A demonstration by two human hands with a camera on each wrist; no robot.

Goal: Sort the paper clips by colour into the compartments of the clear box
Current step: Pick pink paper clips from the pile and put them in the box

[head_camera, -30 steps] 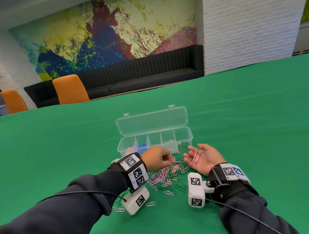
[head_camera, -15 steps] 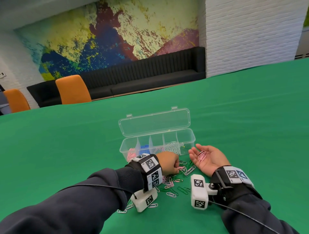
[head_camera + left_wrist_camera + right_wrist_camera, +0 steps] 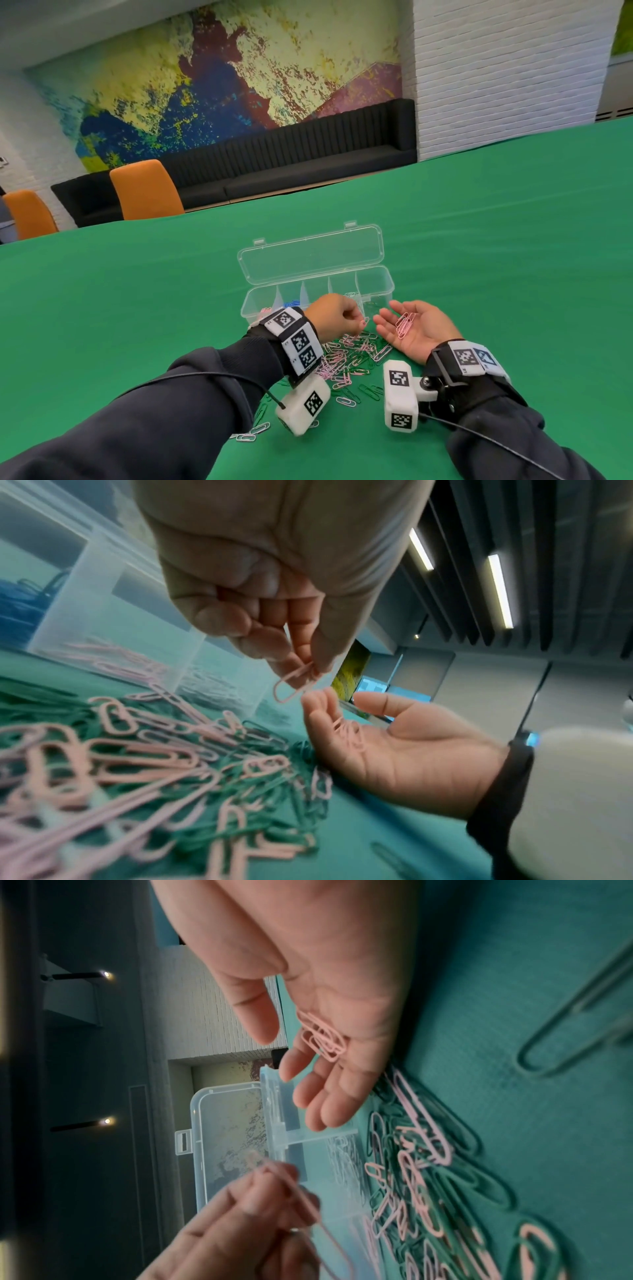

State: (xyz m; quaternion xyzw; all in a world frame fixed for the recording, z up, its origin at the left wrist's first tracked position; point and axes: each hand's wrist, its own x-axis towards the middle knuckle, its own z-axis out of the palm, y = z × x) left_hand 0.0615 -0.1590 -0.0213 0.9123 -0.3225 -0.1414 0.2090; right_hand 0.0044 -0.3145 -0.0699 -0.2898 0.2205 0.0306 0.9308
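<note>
A clear box with its lid up stands on the green table, with pink, blue and white clips in separate compartments. In front of it lies a heap of pink and green paper clips. My left hand pinches one pink clip between thumb and fingers, a little above the heap. My right hand lies palm up beside it, fingers relaxed, with several pink clips on the palm.
Loose clips lie near my left forearm at the table's front. Two orange chairs and a black sofa stand beyond the far table edge. Green cloth stretches wide on both sides.
My left hand has risen from the heap with a pink clip and moved right toward the right palm. The right hand has stayed palm up.
</note>
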